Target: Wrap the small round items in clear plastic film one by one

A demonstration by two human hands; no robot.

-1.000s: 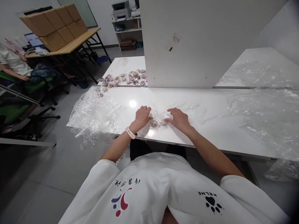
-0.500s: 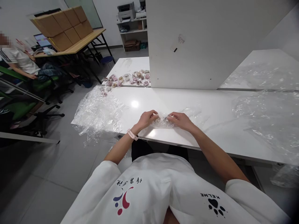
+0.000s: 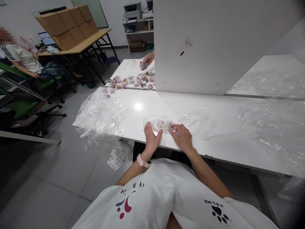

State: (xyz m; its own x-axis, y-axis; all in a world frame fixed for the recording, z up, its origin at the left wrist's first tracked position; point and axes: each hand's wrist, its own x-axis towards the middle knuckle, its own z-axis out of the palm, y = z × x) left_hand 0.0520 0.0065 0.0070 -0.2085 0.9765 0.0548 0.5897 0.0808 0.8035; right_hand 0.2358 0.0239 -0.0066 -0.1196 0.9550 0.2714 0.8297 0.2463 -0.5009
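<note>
A crinkled clear plastic wrap with small brownish pieces in it lies near the table's front edge. My left hand rests at its near left side, thumb and fingers spread apart. At the right end, my right hand has its thumb and curled fingers closed on the wrap, beside a small dark piece. Flat clear film spreads out just beyond my right hand. The pieces are too blurred by the shiny plastic to name exactly.
A heap of clear film overhangs the table at left; more film lies at right. Several small wrapped pieces sit beyond, by an upright white panel. Another person's hand holds one there.
Both hands have drawn nearer to me; my left fingers have let go of the wrap and spread. The small pieces show more openly. Another person's hand has appeared beside the panel.
</note>
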